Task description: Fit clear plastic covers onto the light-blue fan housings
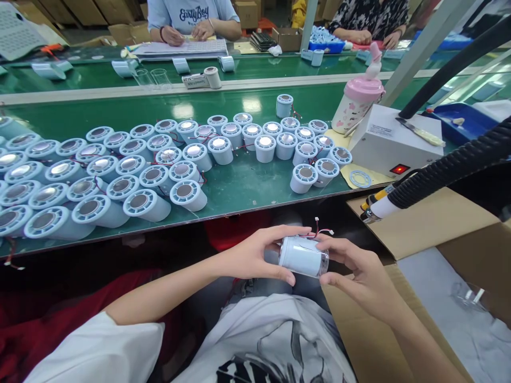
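Holding blue cylinder inside clear container

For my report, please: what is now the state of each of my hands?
Left hand: partly closed, holding the blue cylinder.
Right hand: partly closed, holding its clear end.

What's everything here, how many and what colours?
Held cylinder: one, pale blue in clear plastic, front centre
Table: one, green, middle
Other cylinders: dozens, pale blue, on table
Bottle: one, white and pink, table's right
Machine: one, white, beside bottle
Hose lengths: two, black, right
Ring: at least one, pale blue, by machine
Trays: at least two, blue, right
Clear tubes: two, colourless, far side
Open carton: one, brown, lower right
Co-workers: two, blue and black-patterned shirts, far side
Left hand: one, bare, holding cylinder
Right hand: one, bare, at its clear end
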Motion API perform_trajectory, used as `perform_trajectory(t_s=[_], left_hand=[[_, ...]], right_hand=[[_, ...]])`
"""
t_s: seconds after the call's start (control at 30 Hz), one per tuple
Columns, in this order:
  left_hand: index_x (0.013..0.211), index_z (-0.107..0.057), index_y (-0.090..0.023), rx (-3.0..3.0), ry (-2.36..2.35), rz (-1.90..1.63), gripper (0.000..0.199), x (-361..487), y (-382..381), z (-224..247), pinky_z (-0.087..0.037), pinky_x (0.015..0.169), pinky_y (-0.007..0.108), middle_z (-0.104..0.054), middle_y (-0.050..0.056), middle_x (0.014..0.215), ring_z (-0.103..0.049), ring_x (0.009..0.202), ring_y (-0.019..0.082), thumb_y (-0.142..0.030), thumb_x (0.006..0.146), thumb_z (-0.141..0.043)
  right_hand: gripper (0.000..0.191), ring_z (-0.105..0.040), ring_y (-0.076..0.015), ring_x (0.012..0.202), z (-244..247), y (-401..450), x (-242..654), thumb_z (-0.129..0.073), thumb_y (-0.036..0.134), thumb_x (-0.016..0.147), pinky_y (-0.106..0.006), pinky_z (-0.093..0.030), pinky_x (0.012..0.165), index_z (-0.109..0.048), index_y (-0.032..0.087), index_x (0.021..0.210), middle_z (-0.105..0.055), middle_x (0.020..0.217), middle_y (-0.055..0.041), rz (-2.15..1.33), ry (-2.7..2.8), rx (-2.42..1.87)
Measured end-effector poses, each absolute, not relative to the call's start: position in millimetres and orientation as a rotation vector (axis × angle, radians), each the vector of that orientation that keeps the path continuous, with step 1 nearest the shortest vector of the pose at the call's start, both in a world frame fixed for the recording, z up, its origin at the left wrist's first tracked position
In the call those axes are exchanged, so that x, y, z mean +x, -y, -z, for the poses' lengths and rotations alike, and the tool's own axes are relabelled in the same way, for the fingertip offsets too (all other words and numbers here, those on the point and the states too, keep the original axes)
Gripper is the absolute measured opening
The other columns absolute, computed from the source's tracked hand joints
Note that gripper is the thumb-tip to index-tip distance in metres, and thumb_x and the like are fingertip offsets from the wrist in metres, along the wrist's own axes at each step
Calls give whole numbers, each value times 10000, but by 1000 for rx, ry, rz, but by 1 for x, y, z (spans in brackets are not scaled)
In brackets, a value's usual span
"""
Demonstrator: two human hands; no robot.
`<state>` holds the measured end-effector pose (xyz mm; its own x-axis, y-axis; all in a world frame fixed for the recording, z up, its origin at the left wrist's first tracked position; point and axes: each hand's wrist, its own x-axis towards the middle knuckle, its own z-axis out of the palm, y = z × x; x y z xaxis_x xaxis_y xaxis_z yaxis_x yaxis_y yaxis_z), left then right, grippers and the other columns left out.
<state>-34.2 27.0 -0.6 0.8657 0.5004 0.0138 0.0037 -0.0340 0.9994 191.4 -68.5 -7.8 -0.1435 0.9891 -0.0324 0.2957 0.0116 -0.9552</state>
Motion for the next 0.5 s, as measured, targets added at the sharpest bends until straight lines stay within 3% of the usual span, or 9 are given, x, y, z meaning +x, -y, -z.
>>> perform_trajectory(t_s=[0.23, 0.5], left_hand=[[1350, -485, -297, 1660, -379, -491, 768, -37, -25, 0, -474, 987, 353, -499, 97, 1386, -496, 1261, 260, -208, 660, -810], [1355, -483, -292, 1779, -332, -544, 774, -36, -26, 1, -434, 1028, 368, -523, 94, 1374, -478, 1276, 260, -223, 658, -812]], right_hand=[[295, -617, -189, 1063, 0, 66, 189, -690, 291, 819, -290, -535, 903, -595, 283, 1099, -630, 1209, -34, -1354, 1384, -1284], [308, -636, -133, 914, 1, 63, 187, -686, 374, 824, -188, -544, 721, -579, 263, 1090, -669, 1066, -23, -1588, 1129, -1196]])
